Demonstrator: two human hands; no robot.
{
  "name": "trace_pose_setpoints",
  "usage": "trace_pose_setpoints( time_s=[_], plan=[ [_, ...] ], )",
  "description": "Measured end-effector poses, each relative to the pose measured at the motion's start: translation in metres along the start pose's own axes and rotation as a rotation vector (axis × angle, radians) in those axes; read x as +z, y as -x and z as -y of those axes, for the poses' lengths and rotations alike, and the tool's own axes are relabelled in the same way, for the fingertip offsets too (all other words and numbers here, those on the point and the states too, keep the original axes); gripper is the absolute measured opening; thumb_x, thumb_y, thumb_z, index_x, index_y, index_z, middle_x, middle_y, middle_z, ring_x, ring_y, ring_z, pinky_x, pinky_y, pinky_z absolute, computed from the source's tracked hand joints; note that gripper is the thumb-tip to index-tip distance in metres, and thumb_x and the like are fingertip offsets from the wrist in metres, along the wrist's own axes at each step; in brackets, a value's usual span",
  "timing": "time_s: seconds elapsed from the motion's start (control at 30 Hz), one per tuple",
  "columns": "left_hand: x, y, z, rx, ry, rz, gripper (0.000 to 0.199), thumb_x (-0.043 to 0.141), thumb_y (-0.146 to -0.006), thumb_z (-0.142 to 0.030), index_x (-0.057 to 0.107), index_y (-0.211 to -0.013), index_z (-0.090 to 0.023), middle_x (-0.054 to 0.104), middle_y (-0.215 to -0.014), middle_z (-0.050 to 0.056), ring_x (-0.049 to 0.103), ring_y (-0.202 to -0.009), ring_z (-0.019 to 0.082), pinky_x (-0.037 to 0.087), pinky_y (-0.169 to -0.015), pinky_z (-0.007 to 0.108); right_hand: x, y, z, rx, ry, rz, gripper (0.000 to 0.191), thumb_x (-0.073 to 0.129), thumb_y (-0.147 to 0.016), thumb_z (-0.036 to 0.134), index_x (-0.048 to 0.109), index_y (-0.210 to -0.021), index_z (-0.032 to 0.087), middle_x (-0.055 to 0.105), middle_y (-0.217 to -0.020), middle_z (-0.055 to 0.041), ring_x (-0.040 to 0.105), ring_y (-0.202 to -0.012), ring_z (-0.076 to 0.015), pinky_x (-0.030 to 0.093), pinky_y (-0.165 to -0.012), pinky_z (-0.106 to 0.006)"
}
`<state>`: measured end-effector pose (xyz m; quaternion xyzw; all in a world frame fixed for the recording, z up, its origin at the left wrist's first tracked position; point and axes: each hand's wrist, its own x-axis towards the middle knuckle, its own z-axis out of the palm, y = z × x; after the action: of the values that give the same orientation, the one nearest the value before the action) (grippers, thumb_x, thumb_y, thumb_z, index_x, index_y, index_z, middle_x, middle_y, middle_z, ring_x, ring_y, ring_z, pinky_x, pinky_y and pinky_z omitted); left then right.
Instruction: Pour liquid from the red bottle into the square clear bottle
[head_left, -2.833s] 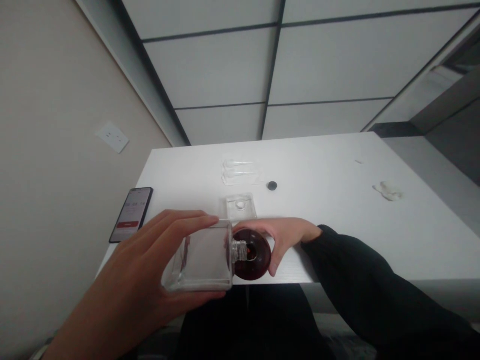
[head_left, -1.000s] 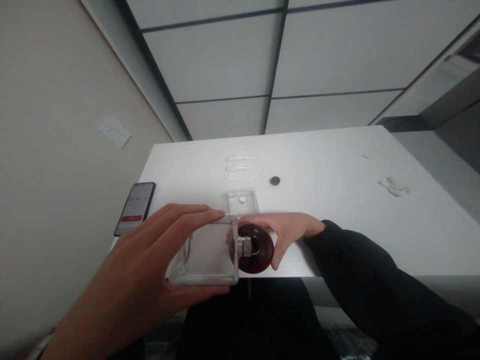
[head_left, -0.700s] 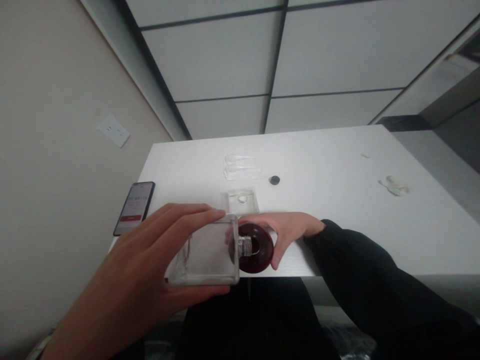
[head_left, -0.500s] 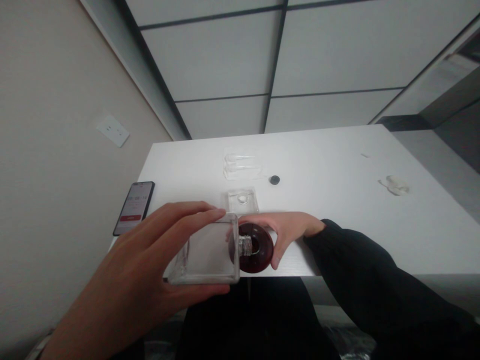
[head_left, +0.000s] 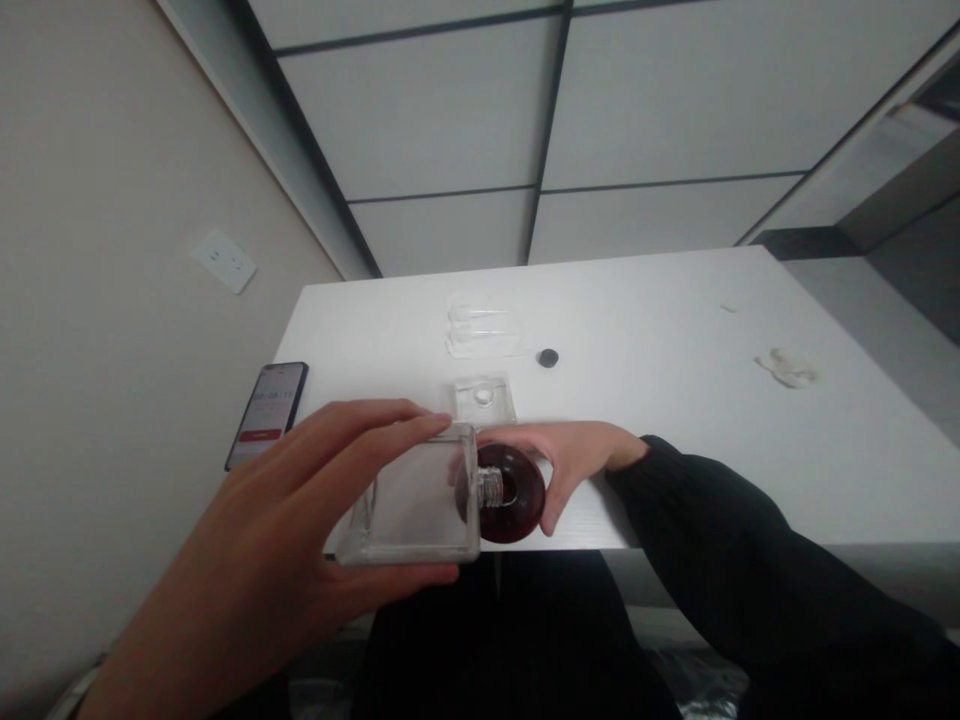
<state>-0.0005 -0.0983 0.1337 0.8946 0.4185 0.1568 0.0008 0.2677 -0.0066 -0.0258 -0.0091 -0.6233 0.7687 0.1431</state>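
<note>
My left hand [head_left: 337, 500] is closed around a clear square glass bottle [head_left: 424, 500], tipped on its side. Its threaded neck points right, over the mouth of a dark red-brown round bottle [head_left: 517, 515]. My right hand [head_left: 574, 460] grips that round bottle from the right and far side, at the table's front edge. Whether liquid is passing between the two bottles I cannot tell. Just beyond my hands, a small clear block with a round hole [head_left: 484, 400] lies on the table.
A phone [head_left: 266, 415] with a lit screen lies at the table's left edge. Farther back are a clear plastic packet with thin tubes [head_left: 484, 328] and a dark round cap [head_left: 548, 358]. Crumpled whitish material [head_left: 787, 368] rests on the right of the white table [head_left: 652, 330].
Almost nothing differs. Both hands keep the bottles in the same pose, and the whole view has shifted very slightly.
</note>
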Motion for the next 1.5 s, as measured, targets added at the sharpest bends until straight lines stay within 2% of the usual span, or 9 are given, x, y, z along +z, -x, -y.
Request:
trace_pose_setpoints(
  time_s=[0.1,0.33,0.47,0.73,1.13,1.5],
  plan=[
    [-0.001,0.0,0.0,-0.005,0.012,0.001,0.056,0.049,-0.105,-0.074,0.057,-0.145,-0.035,0.076,-0.136,0.003,0.08,-0.112,0.028,0.071,-0.094,0.037,0.0,0.0,0.0,-0.001,0.005,0.001,0.098,0.106,-0.063,0.027,0.06,-0.149,0.02,0.066,-0.15,-0.0137,0.063,-0.139,-0.0268,0.046,-0.121,-0.039],
    [-0.002,-0.001,-0.002,0.013,0.006,0.002,0.056,0.052,-0.105,-0.072,0.057,-0.146,-0.034,0.076,-0.135,0.005,0.08,-0.11,0.029,0.072,-0.089,0.038,-0.001,0.0,-0.002,0.012,0.015,0.009,0.101,0.106,-0.063,0.032,0.058,-0.151,0.021,0.065,-0.151,-0.0143,0.062,-0.141,-0.0284,0.046,-0.122,-0.042],
    [-0.001,0.0,-0.002,-0.001,0.013,0.006,0.056,0.054,-0.104,-0.071,0.057,-0.146,-0.034,0.075,-0.138,0.005,0.08,-0.113,0.03,0.071,-0.092,0.039,-0.001,-0.001,-0.001,-0.007,0.008,0.008,0.099,0.106,-0.064,0.03,0.058,-0.151,0.02,0.065,-0.151,-0.0145,0.062,-0.141,-0.0275,0.046,-0.122,-0.041],
    [-0.001,0.006,-0.001,-0.031,0.047,0.009,0.06,0.056,-0.102,-0.074,0.054,-0.151,-0.039,0.072,-0.142,0.002,0.078,-0.117,0.03,0.07,-0.098,0.041,-0.001,0.0,0.0,0.002,0.011,0.019,0.1,0.105,-0.065,0.029,0.056,-0.152,0.018,0.063,-0.154,-0.0166,0.061,-0.143,-0.029,0.045,-0.123,-0.044],
    [0.002,0.008,0.002,-0.035,0.052,0.016,0.067,0.061,-0.099,-0.074,0.051,-0.157,-0.041,0.07,-0.147,0.004,0.077,-0.121,0.033,0.07,-0.099,0.045,-0.001,0.0,-0.001,0.017,0.022,0.013,0.101,0.106,-0.064,0.033,0.057,-0.151,0.019,0.064,-0.154,-0.0162,0.061,-0.142,-0.0288,0.046,-0.122,-0.042],
    [0.003,0.011,0.003,-0.046,0.061,0.007,0.066,0.062,-0.099,-0.074,0.05,-0.159,-0.048,0.069,-0.15,0.0,0.077,-0.12,0.033,0.069,-0.101,0.046,-0.002,0.0,0.0,0.014,0.017,0.021,0.102,0.106,-0.065,0.031,0.056,-0.153,0.019,0.063,-0.156,-0.0165,0.06,-0.145,-0.0291,0.046,-0.122,-0.041]
  ],
)
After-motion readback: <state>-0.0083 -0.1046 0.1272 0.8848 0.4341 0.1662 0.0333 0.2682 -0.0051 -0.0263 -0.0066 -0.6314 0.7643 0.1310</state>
